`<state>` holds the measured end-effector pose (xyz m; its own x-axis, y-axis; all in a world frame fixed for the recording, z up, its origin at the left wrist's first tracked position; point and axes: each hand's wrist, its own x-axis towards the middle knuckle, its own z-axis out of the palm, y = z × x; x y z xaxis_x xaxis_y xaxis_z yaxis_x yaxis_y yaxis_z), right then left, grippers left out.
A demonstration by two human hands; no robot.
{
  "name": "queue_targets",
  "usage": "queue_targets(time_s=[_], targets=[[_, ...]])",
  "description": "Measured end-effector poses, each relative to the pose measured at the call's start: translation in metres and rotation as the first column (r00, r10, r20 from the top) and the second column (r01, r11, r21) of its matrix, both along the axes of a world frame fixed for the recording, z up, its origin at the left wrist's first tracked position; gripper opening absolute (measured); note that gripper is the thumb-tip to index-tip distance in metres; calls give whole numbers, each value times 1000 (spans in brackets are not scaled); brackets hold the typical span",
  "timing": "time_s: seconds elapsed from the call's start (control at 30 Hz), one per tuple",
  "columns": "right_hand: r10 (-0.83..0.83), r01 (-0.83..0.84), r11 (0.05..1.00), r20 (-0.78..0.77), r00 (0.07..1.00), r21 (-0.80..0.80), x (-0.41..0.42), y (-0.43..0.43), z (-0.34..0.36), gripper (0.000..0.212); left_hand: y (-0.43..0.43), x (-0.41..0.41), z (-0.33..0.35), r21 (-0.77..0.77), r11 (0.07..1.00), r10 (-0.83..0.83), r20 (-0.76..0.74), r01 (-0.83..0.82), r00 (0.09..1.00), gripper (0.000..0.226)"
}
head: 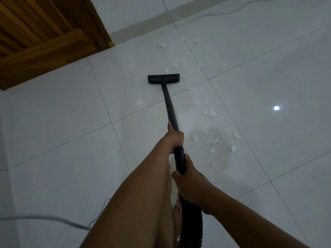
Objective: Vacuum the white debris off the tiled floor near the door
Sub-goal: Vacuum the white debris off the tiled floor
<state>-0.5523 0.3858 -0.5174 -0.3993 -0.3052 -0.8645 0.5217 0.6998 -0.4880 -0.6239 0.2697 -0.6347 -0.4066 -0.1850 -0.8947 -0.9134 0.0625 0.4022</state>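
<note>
Mostly the white debris (212, 141) lies in a loose trail of torn scraps across the tiled floor (62, 131). The thickest patch is just right of the hands, a smaller clump sits farther up, and a thin scatter runs on towards the wall (139, 18) near the corner of the door (41, 33). One stray scrap lies alone to the left of the wand.

The black vacuum head (163, 78) sits flat on the tiles, with a couple of scraps just beyond its far edge and the main trail off to its right. From it the black wand (170, 106) slants back to the person. The left hand (174, 136) grips the wand higher up, fingers curled round it and thumb along the tube. The right hand (189, 178) holds the thicker black handle section just behind it — fingers wrapped round as well. Below the right hand the ribbed hose (191, 221) drops out of view at the bottom edge.

Farther out, a grey cable (44, 218) curves over the floor at lower left, and a thin white cord (206, 15) loops along the foot of the wall at the top. A small round glint of light (276, 108) shows on the glossy tile to the right. The wooden door — slatted, brown — fills the upper left corner.
</note>
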Motion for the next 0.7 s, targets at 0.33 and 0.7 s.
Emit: queue_targets(time_s=[0.33,0.7], targets=[[-59,57,997,57,997,45,-55,-39,-19,66,-35,-59,-10,9,1000,11,-41,-10,999,79],[-83,83,997,52,995,3,-119,-85,-10,74,-81,-125,-1,35,999,-3,-31,4,1000,81]])
